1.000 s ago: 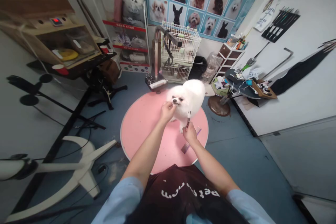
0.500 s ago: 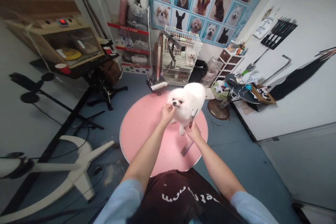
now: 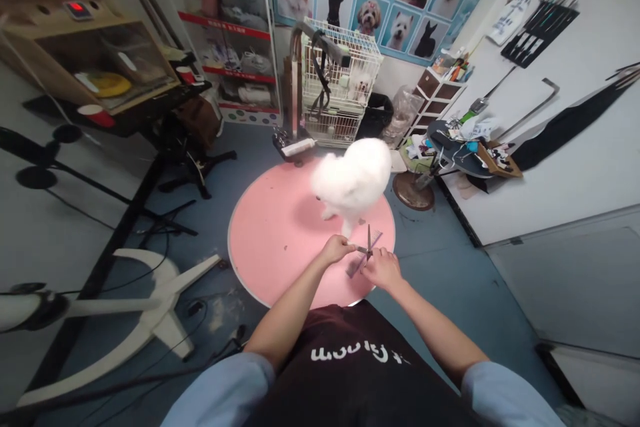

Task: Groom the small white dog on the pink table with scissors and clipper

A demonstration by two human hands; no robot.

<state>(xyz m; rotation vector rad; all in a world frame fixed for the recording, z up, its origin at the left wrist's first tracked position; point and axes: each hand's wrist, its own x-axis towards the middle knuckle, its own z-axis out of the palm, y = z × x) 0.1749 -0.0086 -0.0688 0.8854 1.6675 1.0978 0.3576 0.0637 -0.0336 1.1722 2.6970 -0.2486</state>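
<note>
My right hand point(image 3: 383, 268) is closed around the handles of a pair of scissors point(image 3: 369, 240). The scissors are spread, one blade pointing up toward the dog and the other toward my left hand point(image 3: 339, 249). My left fingers are pinched together at the end of that blade. Just beyond my hands, a fluffy white dog point(image 3: 357, 173) stands on the round pink table point(image 3: 265, 233), its head lowered to the left and its face mostly hidden. A purple-edged comb point(image 3: 356, 265) lies on the table under the scissors, partly covered by my right hand.
A grooming arm post point(image 3: 295, 87) with a hanging black strap rises behind the table. White wire cages point(image 3: 340, 73) stand at the back. On the right is a small dark round table point(image 3: 460, 150) with clutter. A white stand base point(image 3: 155, 307) rests on the floor at left.
My left hand has left the dog's muzzle and come down to the scissors. My right hand has drawn back slightly. The dog has dipped its head, and the view has shifted.
</note>
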